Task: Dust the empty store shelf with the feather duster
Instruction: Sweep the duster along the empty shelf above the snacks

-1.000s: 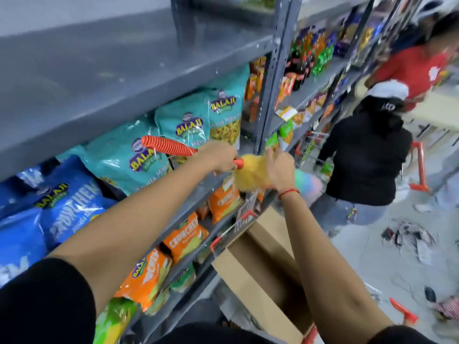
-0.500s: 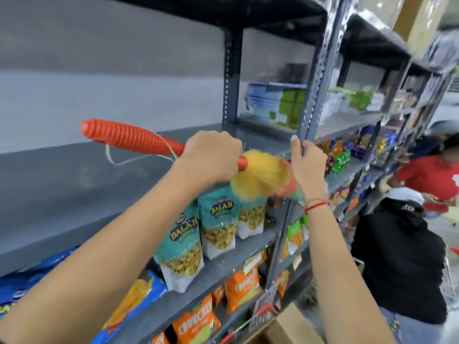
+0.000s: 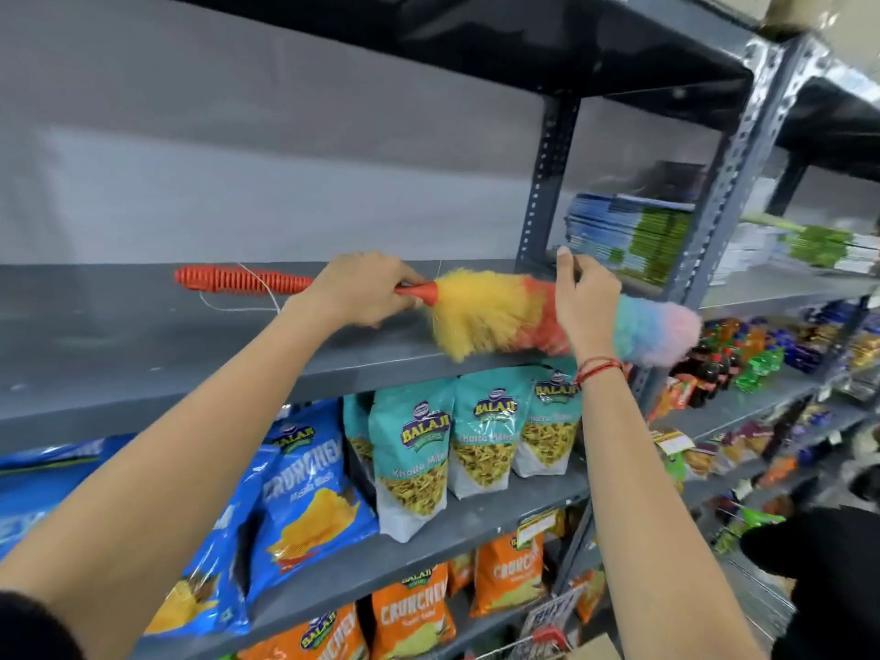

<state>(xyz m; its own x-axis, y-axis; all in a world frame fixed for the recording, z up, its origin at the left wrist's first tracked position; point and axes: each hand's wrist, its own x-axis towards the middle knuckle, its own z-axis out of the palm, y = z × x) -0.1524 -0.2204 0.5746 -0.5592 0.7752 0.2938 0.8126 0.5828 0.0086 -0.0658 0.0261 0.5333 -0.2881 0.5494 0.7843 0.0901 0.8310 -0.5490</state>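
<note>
The feather duster [image 3: 495,312] has a ribbed orange handle and a fluffy head of yellow, orange, blue and pink. It lies along the front edge of the empty grey shelf [image 3: 143,335]. My left hand [image 3: 366,290] is shut on the handle close to the head. My right hand [image 3: 583,297] grips the fluffy head in its middle, fingers curled over the top. A white string loop hangs from the handle's left part.
Teal, blue and orange snack bags [image 3: 419,450] fill the shelves below. A perforated steel upright [image 3: 543,183] stands behind the duster. Stacked notebooks [image 3: 628,231] and drink bottles [image 3: 719,364] sit to the right. A person in black [image 3: 828,578] is at the lower right.
Both hands have carried the duster up from the snack-bag level to the empty shelf. The view has tilted upward. The head's blue and pink end shows now.
</note>
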